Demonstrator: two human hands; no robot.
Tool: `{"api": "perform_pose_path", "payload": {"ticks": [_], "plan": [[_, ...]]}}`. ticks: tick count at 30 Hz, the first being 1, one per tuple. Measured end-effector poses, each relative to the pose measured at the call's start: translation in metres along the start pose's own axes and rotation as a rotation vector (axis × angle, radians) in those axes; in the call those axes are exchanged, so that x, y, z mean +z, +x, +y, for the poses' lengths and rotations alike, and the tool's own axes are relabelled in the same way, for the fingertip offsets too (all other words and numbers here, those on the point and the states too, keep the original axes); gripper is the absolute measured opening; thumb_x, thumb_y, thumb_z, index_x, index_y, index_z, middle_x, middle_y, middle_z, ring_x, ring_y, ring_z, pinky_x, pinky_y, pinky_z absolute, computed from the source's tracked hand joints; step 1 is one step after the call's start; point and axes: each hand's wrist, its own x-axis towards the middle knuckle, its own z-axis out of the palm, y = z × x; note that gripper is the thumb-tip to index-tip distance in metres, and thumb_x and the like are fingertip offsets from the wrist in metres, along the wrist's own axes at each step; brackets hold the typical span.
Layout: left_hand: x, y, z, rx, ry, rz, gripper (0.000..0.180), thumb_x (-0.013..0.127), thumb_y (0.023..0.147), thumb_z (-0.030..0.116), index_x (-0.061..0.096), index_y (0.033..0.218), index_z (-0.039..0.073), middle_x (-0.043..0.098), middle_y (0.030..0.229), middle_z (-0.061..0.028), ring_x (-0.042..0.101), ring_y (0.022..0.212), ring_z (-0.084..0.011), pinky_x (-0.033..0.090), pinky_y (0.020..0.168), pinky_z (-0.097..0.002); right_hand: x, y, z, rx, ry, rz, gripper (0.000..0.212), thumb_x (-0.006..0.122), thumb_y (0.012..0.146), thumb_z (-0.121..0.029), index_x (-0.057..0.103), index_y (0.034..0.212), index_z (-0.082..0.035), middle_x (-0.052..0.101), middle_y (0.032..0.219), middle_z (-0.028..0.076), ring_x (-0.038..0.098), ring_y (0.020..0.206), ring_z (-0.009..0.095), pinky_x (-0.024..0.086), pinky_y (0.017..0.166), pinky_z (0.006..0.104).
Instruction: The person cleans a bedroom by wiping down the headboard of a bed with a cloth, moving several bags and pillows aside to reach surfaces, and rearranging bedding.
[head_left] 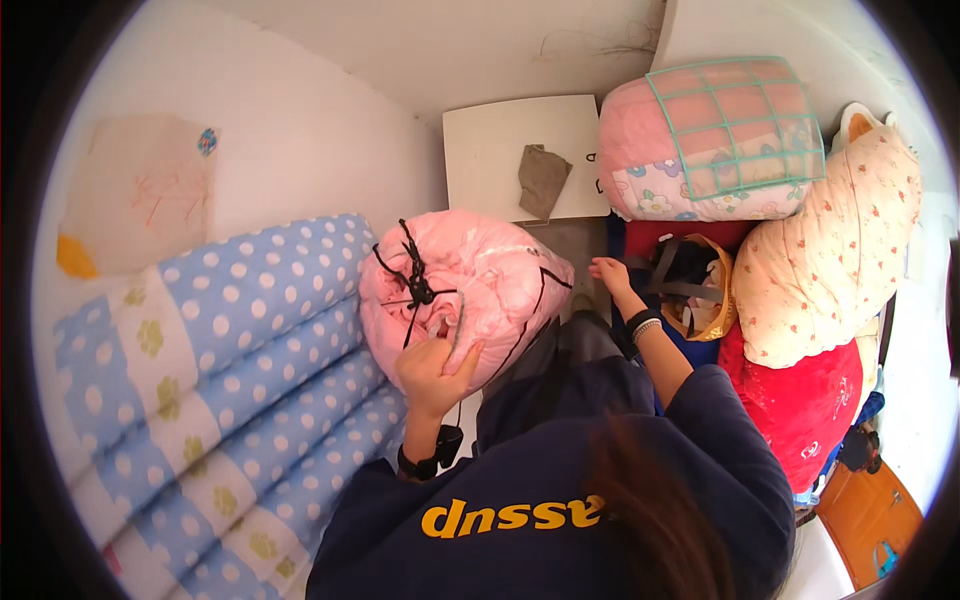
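Left hand (437, 368): I see fingers clenched on the pink bundle (462, 292), steadying it.
Right hand (610, 272): fingers loose, bracing its far side.

This is a home, most likely a bedroom storage corner. A folded blue polka-dot quilt (230, 400) fills the lower left, a tied pink bedding bundle (470, 290) sits at the centre, and stacked pillows and quilts (800, 230) crowd the right, against plain white walls (300, 120) at the top.
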Motion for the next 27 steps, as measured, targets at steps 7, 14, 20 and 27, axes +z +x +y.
{"api": "perform_pose_path", "payload": {"ticks": [7,14,20,27], "plan": [[0.010,-0.012,-0.018,-0.008,-0.019,-0.088,0.040,0.074,0.055,0.013,0.035,0.048,0.007,0.033,0.045,-0.0092,0.037,0.040,-0.0280,0.024,0.039,-0.0346,0.081,0.057,-0.041,-0.398,-0.485,0.327,0.022,0.053,0.075,-0.021,0.063,0.087,-0.006,0.063,0.077,0.010,0.060,0.073,0.024,0.046,0.067,0.0322],[0.010,-0.015,-0.039,-0.043,-0.048,-0.245,0.036,0.072,0.052,0.011,0.036,0.047,0.008,0.035,0.045,-0.0076,0.037,0.038,-0.0257,0.025,0.038,-0.0328,0.125,0.149,-0.059,-0.644,-0.664,0.307,0.059,0.059,0.072,-0.021,0.035,0.121,0.002,0.040,0.120,0.024,0.038,0.111,0.036,0.032,0.093,0.0395],[0.018,-0.020,-0.056,-0.173,0.013,-0.339,0.036,0.072,0.050,0.012,0.036,0.047,0.008,0.034,0.044,-0.0073,0.036,0.037,-0.0243,0.025,0.038,-0.0314,0.147,0.188,-0.048,-0.811,-1.106,0.060,0.070,0.060,0.072,-0.025,0.026,0.126,0.002,0.019,0.132,0.023,0.024,0.121,0.035,0.024,0.100,0.0432],[0.026,-0.018,-0.060,-0.270,0.050,-0.418,0.041,0.074,0.049,0.017,0.034,0.046,0.009,0.034,0.043,-0.0068,0.037,0.036,-0.0240,0.026,0.037,-0.0306,0.156,0.226,-0.066,-0.811,-1.264,0.120,0.074,0.058,0.070,-0.027,0.023,0.128,0.002,0.015,0.136,0.020,0.018,0.126,0.031,0.018,0.103,0.0407]]}}
